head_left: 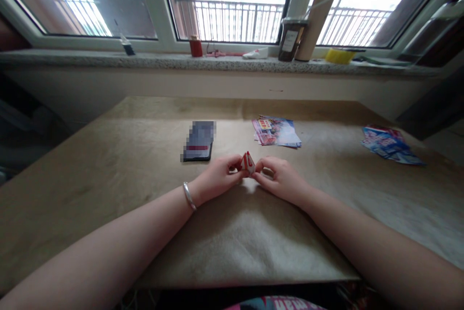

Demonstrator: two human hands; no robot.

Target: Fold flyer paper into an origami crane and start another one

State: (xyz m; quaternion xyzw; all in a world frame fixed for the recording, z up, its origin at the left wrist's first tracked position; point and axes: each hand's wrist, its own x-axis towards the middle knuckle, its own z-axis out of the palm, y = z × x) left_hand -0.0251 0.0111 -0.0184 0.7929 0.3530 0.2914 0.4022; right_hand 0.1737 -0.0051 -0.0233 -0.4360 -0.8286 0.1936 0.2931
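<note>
Between my two hands, over the middle of the table, is a small folded piece of paper point(248, 164), red and white, with pointed tips facing up. My left hand point(222, 175) pinches its left side between thumb and fingers; a silver bangle circles that wrist. From the other side my right hand point(279, 177) grips the paper's right edge, thumb below and index finger curled. The fine folds are too small to make out.
A phone point(199, 141) with a blurred screen lies beyond my left hand. Past my right hand is a stack of printed sheets point(279, 131). Blue and red leaflets point(391, 146) lie at the table's right. Jars, a cardboard tube point(317, 20) and yellow tape point(340, 56) line the windowsill.
</note>
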